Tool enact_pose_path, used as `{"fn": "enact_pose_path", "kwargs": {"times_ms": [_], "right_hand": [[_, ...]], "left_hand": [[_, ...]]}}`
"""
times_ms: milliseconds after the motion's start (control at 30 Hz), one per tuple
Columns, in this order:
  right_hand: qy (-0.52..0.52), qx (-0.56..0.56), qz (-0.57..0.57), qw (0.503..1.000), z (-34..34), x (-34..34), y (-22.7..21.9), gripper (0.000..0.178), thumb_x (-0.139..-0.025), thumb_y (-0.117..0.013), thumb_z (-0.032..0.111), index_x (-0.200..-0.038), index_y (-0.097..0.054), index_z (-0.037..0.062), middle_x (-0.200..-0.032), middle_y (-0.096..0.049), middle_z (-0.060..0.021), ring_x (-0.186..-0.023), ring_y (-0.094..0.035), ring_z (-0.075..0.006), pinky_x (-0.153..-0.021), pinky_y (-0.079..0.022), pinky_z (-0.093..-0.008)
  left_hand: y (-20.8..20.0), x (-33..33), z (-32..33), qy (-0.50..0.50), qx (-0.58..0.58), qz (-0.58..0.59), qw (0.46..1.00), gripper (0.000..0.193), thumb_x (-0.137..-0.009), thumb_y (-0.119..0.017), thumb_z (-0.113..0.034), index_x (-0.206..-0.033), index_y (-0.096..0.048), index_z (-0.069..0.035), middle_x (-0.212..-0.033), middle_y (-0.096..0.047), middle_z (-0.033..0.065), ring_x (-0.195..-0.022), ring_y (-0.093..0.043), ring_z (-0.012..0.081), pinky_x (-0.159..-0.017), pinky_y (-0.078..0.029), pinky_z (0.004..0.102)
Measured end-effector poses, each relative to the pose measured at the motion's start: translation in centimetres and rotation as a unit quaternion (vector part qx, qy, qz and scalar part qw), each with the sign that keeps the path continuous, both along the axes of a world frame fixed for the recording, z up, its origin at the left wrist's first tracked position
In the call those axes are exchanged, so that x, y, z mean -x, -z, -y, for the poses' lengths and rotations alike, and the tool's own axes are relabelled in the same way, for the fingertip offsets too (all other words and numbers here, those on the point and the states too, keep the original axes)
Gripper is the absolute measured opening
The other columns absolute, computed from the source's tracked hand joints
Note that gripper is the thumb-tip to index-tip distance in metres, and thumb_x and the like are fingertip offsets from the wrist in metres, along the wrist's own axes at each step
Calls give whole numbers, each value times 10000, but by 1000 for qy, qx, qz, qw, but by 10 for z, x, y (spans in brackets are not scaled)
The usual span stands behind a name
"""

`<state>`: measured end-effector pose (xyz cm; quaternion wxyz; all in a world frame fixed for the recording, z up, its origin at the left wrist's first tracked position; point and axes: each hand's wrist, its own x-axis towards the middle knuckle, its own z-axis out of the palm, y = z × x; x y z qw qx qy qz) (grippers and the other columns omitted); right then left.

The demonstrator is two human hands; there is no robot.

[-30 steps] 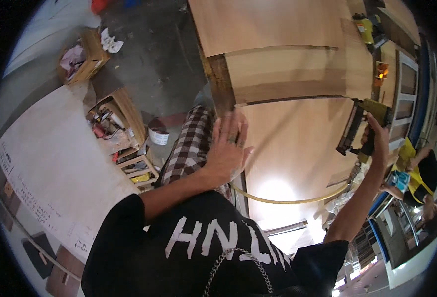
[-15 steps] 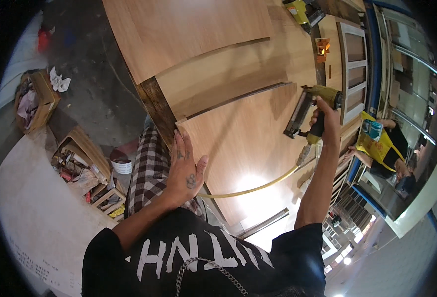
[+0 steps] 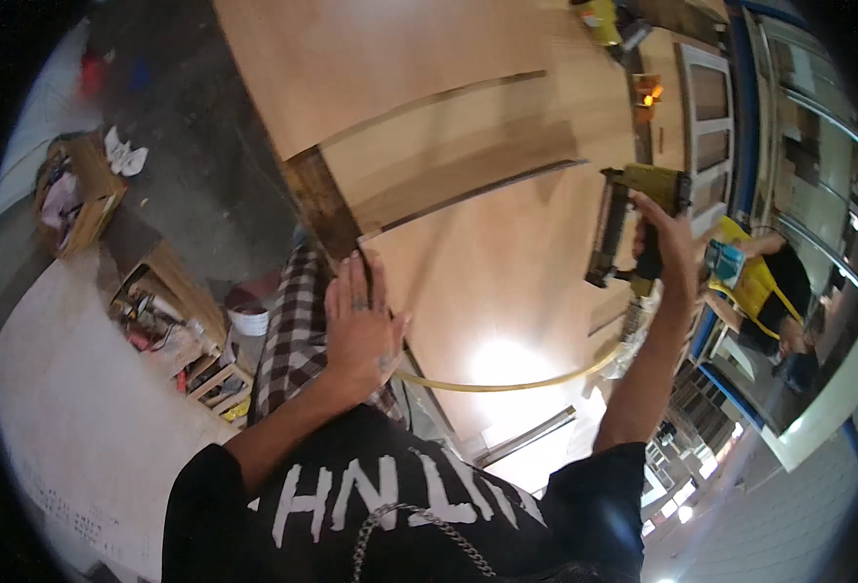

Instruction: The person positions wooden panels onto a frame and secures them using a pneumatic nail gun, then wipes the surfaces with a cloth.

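My left hand [image 3: 363,321] lies at the near left corner of a light wooden panel [image 3: 487,282]. Its fingers are stretched out, with the fingertips by the panel's edge, and it holds nothing. In my right hand [image 3: 670,243] is a yellow and black nail gun [image 3: 654,183], gripped by its handle. The tool is tilted over the panel's right end; whether its nose touches anything I cannot tell. From its handle end a yellow air hose [image 3: 536,386] curves left across the panel towards my body.
Another wooden sheet [image 3: 380,68] lies farther off. A second nail gun [image 3: 601,21] and an orange object [image 3: 648,95] are at far right, near a white frame [image 3: 708,126]. A co-worker in a yellow apron [image 3: 740,272] stands right. A scrap box [image 3: 84,189] and bucket [image 3: 247,311] are left.
My right hand has carried the nail gun a little to the right. My left hand has turned slightly at the panel corner. The whole view has shifted a bit.
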<state>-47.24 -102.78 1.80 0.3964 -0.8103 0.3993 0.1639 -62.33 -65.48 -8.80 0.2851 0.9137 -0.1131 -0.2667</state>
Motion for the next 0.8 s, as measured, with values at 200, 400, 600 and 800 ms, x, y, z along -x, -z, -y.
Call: {"fn": "enact_pose_path", "kwargs": {"times_ms": [200, 400, 600, 800], "right_hand": [[-154, -22, -99, 983, -69, 12, -35, 273, -831, -731, 256, -865, -603, 18, -563, -558, -39, -423, -532, -136, -409, -424, -279], [-344, -126, -236, 900, -201, -2, -18, 326, -838, -718, 210, -1058, -616, -9, -725, -644, -84, -538, -572, -132, -487, -468, -281], [-437, -110, -202, 870, -251, -5, 19, 282, -822, -679, 208, -979, -587, -8, -660, -600, -59, -535, -571, -145, -523, -473, -311], [-442, -59, -193, 874, -276, -4, 27, 153, -881, -662, 106, -855, -554, 0, -523, -508, -18, -396, -486, -114, -386, -396, -289]], "left_hand": [[-5, -6, -4, 39, -49, -8, 998, 706, -941, -522, -373, -1463, -284, 40, -1095, -543, 226, -983, -469, 344, -864, -333, 503], [12, -4, -11, 38, -28, -77, 996, 749, -975, -474, -357, -1507, -123, 38, -760, -674, 194, -834, -618, 322, -818, -406, 513], [43, 6, -12, -6, 4, -9, 1000, 771, -954, -515, -320, -1518, -104, 8, -656, -662, 136, -551, -608, 320, -605, -448, 489], [38, 8, -18, 7, 36, 12, 999, 697, -896, -564, -256, -1452, -296, 69, -628, -639, 86, -513, -582, 238, -501, -387, 396]]}}
